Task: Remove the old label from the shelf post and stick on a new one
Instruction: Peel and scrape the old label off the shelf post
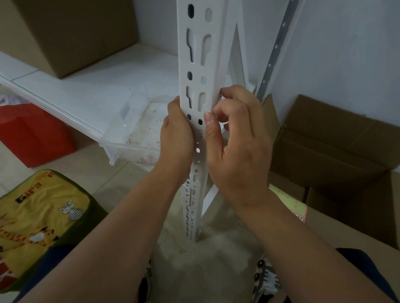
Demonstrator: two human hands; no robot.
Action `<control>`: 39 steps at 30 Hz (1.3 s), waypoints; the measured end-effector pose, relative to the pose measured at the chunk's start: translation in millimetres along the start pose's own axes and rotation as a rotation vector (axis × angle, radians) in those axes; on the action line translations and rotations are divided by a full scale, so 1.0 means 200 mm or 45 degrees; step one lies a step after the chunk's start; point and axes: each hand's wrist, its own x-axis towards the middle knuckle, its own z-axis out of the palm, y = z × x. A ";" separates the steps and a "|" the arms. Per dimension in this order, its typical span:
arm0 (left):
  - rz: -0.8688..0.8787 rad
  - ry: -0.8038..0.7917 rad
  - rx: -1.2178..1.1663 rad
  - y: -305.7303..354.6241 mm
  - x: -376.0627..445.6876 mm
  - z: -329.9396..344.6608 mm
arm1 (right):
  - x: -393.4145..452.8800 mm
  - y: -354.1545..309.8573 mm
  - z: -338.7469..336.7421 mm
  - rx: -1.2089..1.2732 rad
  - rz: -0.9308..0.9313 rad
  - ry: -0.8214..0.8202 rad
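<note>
Hands (207, 136) grip shelf post (197, 61); clear bin (129, 133) holds specks.

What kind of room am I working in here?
Probably a storeroom or stockroom: a white slotted shelf post held by both hands, cardboard boxes on the shelf and floor, and a clear plastic bin under the shelf.

White slotted shelf post (196, 61) upright on floor; label not discernible.
</note>
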 end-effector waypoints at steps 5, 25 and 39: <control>-0.010 0.007 -0.023 0.00 -0.01 0.01 | 0.02 0.00 -0.02 0.018 -0.010 -0.057; 0.021 -0.021 0.074 -0.01 0.00 -0.01 | 0.00 0.07 -0.01 0.061 -0.127 -0.017; 0.039 -0.010 0.047 0.01 -0.02 0.00 | 0.00 0.03 0.00 0.081 -0.110 -0.038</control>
